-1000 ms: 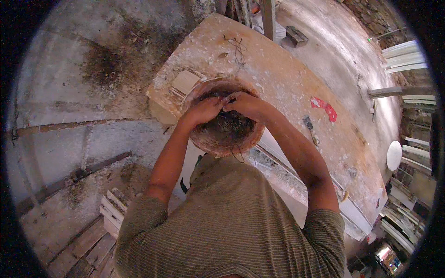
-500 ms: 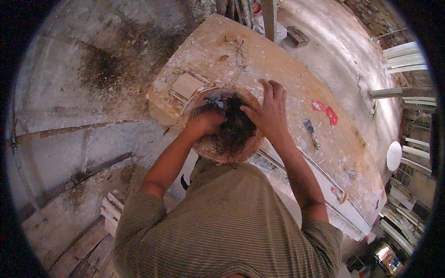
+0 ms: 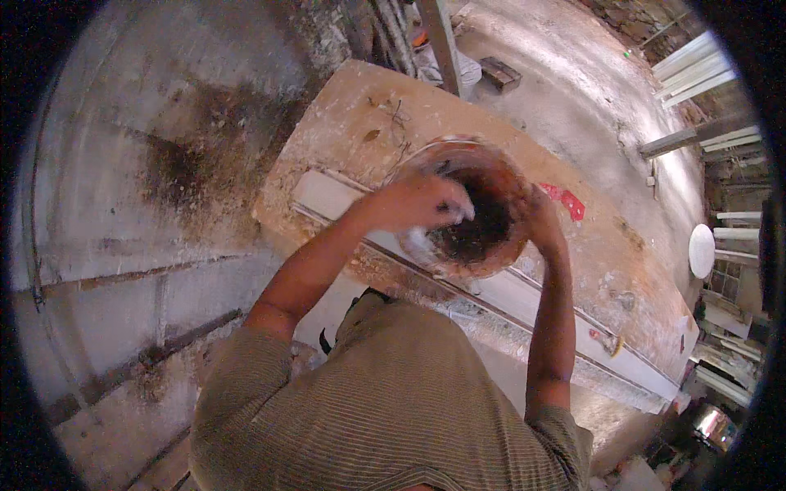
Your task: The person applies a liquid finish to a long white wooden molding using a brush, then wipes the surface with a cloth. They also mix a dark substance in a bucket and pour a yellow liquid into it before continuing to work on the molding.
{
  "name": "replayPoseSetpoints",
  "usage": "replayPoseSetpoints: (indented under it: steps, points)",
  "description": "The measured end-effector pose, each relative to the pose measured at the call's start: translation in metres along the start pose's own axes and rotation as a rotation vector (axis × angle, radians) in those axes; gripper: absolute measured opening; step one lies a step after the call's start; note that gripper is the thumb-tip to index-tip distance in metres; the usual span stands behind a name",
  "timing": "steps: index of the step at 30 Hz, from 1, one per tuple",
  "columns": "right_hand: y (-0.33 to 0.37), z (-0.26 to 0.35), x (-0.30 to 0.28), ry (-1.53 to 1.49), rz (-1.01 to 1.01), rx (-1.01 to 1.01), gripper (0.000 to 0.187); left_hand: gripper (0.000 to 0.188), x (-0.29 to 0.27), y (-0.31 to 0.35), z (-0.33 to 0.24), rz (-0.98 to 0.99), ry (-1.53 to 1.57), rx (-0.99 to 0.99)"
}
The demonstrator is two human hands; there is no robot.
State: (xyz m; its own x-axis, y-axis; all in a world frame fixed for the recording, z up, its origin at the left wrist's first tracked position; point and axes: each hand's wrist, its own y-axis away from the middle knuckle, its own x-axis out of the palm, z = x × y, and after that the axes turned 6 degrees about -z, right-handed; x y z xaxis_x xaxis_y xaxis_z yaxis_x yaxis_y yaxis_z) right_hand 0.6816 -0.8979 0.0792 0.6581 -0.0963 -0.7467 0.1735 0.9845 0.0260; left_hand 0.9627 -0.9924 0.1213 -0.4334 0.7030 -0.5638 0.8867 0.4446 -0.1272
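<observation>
Head view: a round tub [image 3: 497,173] is seen over the near side of the worktop [image 3: 622,254], in front of the body. Its wall is red-brown, and its inside is very dark. Part of a long white board [image 3: 512,296] is covered by the tub. Whether the tub is set down or held up a little cannot be told.

The left hand [image 3: 422,203] is held over the left part of the tub's mouth, with the fingers bent toward the dark middle. It is blurred, so whether the grip is apart, together or clamped on something small cannot be told. The right hand [image 3: 542,219] is placed against the right side of the rim. Its fingertips are lost in the blur, so how tightly the rim is gripped cannot be told.

The tub looks stiff and a bit heavy, as its wall seems thick and crusty. It could be best held by the rim, with one hand on each side, so that it is not tipped. The inside may be slippery if it is wet, and bits of crust may be broken off by a hard squeeze.

Beyond the right hand, a red piece [image 3: 566,201] is seen on the worktop. Thin wires [image 3: 398,119] are seen near the far edge.
</observation>
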Motion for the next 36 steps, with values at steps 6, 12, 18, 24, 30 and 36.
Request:
replayPoseSetpoints:
  steps: [6, 12, 18, 24, 30, 36]
  points:
    - [0.000, -0.068, -0.047, -0.384, -0.126, 0.162, 0.035, 0.066, -0.069, -0.066, 0.163, -0.371, -0.714, -0.272]
    - [0.013, -0.145, -0.033, -0.294, -0.181, 0.307, 0.039, 0.090, -0.074, -0.066, 0.265, 0.354, -1.059, -0.294]
    - [0.013, -0.128, -0.021, -0.344, -0.273, 0.261, 0.038, 0.054, -0.063, -0.038, 0.310, 0.402, -1.129, -0.271]
    - [0.010, -0.142, -0.023, -0.313, -0.246, 0.281, 0.038, 0.051, -0.055, -0.017, 0.298, -0.186, -0.558, -0.487]
    - [0.006, -0.134, -0.022, -0.141, -0.282, 0.329, 0.055, 0.067, 0.023, -0.002, 0.274, -0.266, -0.369, -0.711]
    - [0.015, -0.128, -0.011, 0.019, -0.551, 0.364, 0.059, 0.062, 0.091, -0.007, 0.272, -0.243, -0.744, -0.686]
